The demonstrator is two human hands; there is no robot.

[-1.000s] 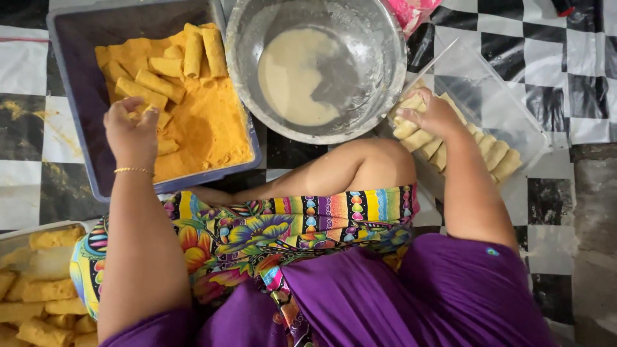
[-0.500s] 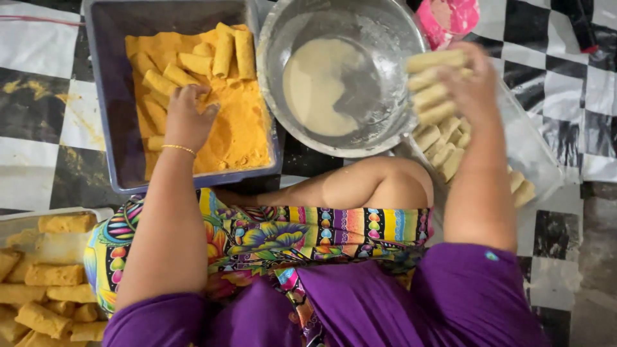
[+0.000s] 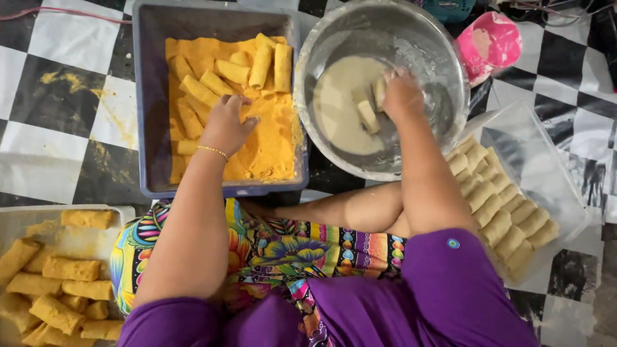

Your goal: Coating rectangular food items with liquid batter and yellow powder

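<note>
While my left hand (image 3: 226, 125) presses, fingers curled narrow, on a roll in the orange crumbs of the grey plastic tub (image 3: 149, 96), my right hand (image 3: 402, 96) holds pale rolls (image 3: 367, 115) in the steel bowl's (image 3: 443, 58) batter. They could slip from my wet grip, I think; my fingertips there are hidden.

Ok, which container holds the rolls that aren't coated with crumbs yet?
The clear plastic tray by the right arm: its rolls are pale and smooth, unlike the orange-crumbed ones in the blue tub and white tray.
</note>
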